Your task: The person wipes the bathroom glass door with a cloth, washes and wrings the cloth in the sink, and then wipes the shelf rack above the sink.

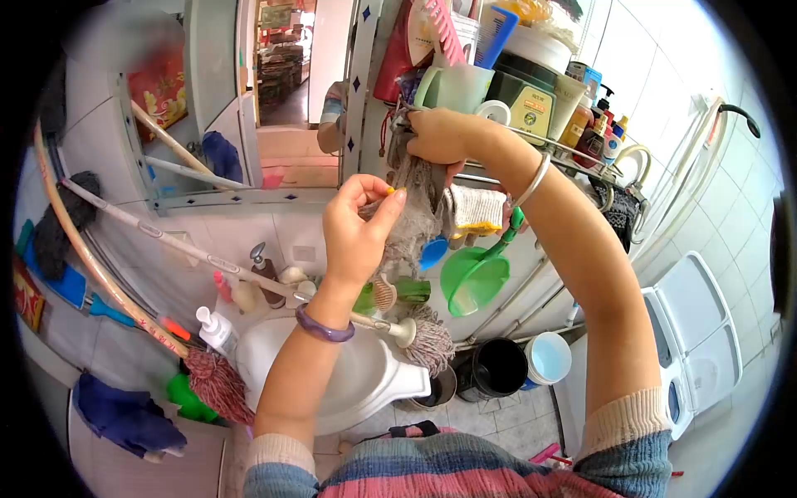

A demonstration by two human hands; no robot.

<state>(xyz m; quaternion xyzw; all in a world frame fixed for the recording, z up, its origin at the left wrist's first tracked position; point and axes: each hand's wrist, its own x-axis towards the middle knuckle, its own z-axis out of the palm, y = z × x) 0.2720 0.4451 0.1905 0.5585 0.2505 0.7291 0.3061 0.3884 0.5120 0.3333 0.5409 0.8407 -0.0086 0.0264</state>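
Observation:
My left hand (361, 228) is raised in front of the mirror's lower edge, thumb and fingertips pinched on a tiny yellow thing too small to name. Just right of it hangs a grey mesh cloth (411, 216) from the shelf's left end. My right hand (440, 137) is closed at the top of this cloth, its fingers partly hidden. Beside the cloth hang a white glove with a yellow edge (477, 209), a blue scoop (432, 251) and a green ladle (475, 278).
A wire shelf (531, 137) holds a light green cup (461, 85), combs and bottles. Below are a white sink (357, 378) with mops leaning across it, a black bucket (501, 365) and a light blue bucket (548, 358). A white washing machine (693, 332) with raised lid stands right.

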